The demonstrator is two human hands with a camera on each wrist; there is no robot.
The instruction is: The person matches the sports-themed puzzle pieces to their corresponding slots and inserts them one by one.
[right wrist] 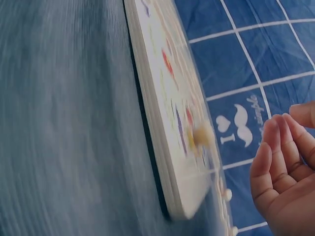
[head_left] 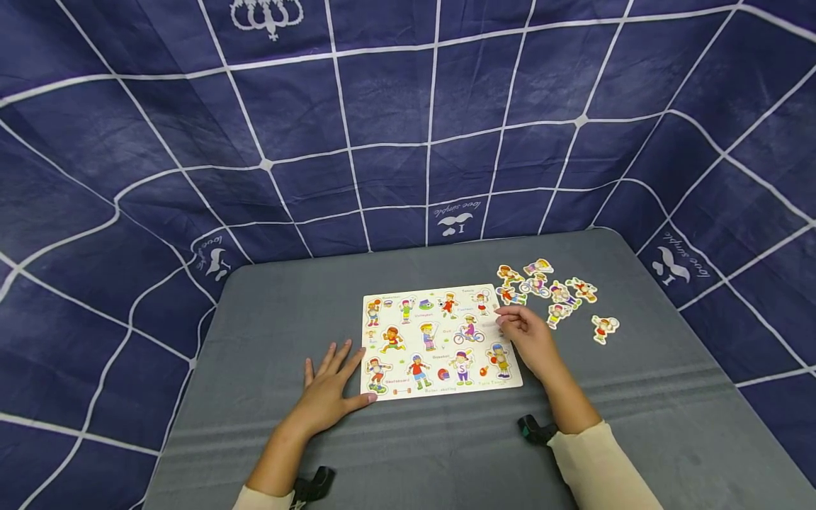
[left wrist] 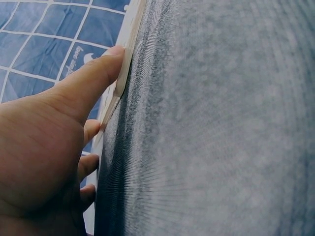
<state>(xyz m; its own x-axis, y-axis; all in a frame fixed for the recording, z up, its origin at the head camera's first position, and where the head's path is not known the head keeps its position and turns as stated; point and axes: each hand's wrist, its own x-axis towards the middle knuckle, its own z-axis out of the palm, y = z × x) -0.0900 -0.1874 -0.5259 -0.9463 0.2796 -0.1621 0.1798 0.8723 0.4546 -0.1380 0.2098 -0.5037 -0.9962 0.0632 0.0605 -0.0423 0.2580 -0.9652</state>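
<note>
- Head view: a picture board (head_left: 440, 338) with three rows of sports figures lies flat on the grey worktop (head_left: 408, 453), in front of the person; its surface is pale, with small printed words.
- The left hand (head_left: 328, 393) has its fingers spread and straight, touching the board's left side; the thumb rests at the near left corner; the left wrist view shows that thumb against the board's edge.
- The right hand (head_left: 528, 338) is loosely bent at the board's right edge, fingertips near the thumb; nothing visible lies between them.
- Loose figure pieces (head_left: 534, 285) form a cluster beyond the right hand, beside the board's far right corner; a racket-player piece (head_left: 604, 329) lies apart, further right and nearer.
- Right wrist view: a blurred round knob (right wrist: 203, 135) stands up from the board.
- A blue cloth (head_left: 395, 106) with white grid lines hangs behind the worktop; cream sleeves (head_left: 599, 464) cover both forearms.
</note>
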